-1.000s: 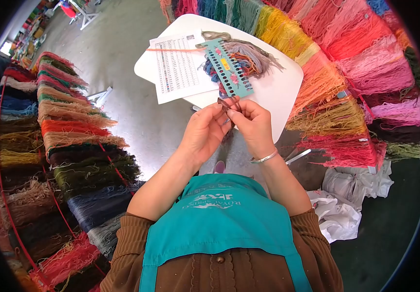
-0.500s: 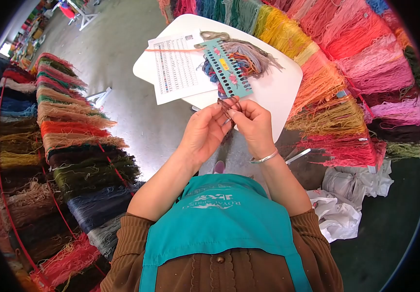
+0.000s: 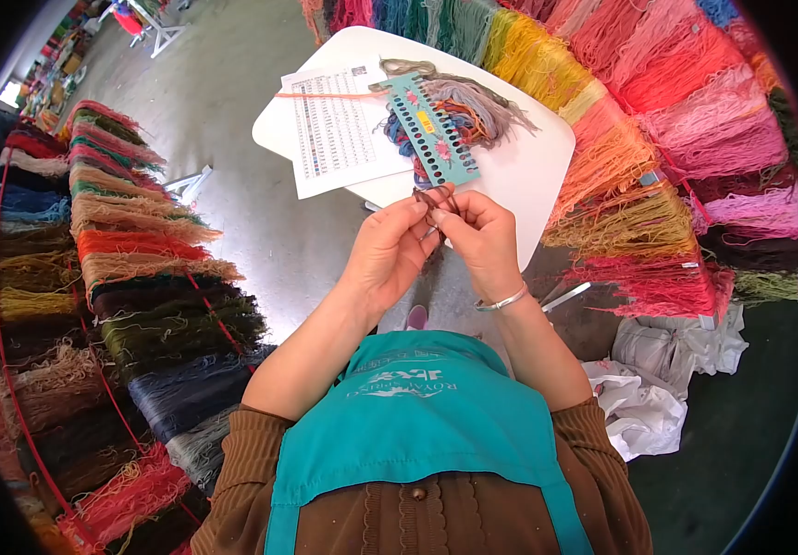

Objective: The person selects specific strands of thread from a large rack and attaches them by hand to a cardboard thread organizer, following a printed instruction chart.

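Head view, looking down at a seated person. The left hand (image 3: 388,248) and the right hand (image 3: 480,239) meet just short of the near edge of a white surface (image 3: 533,176). The fingers (image 3: 414,215) of the left hand and those of the right are pinched together on a small loop of dark brown thread (image 3: 435,197), which stands up between the fingertips and trails down between the palms. A metal bangle (image 3: 502,300) circles the right wrist.

Just beyond the fingers, on the surface, lies a teal thread card (image 3: 433,129) with a row of punched holes, set at a slant; a bundle of grey and mixed threads (image 3: 477,106) fans out from it on the far right side. Beyond the fingers and to the left, a printed chart (image 3: 334,129) overhangs the surface's left edge.

Open floor (image 3: 232,111) lies left of the fingers, between the surface and a row of hanging yarn skeins (image 3: 140,277) in browns, greens and reds. To the right of the fingers, a rack of pink, red, orange and yellow skeins (image 3: 676,120) crowds the surface's far and right edges. White cloth bags (image 3: 667,370) lie on the floor beside the right elbow. The hands themselves are held in the air above the lap, touching nothing but the thread.
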Demonstrator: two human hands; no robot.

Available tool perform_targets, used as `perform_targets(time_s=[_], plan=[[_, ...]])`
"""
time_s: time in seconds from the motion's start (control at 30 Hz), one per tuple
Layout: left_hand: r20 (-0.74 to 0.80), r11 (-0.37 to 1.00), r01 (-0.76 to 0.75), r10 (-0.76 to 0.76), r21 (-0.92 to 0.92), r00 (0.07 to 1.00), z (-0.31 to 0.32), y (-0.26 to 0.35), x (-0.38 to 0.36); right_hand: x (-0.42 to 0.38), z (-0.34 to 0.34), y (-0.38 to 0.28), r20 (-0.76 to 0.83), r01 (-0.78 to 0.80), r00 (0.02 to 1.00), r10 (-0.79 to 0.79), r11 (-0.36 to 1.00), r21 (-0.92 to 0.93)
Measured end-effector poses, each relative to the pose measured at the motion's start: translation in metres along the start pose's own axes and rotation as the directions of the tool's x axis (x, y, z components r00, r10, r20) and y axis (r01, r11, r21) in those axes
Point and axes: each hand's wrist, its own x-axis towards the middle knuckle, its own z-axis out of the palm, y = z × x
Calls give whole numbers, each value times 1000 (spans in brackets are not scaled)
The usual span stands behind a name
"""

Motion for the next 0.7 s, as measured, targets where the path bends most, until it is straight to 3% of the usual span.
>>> perform_targets(time_s=[0.7], plan=[[-12, 1000, -10, 10, -25, 1000, 0, 0, 2, 1, -3, -1, -20, 7, 1000, -7, 1000, -2]])
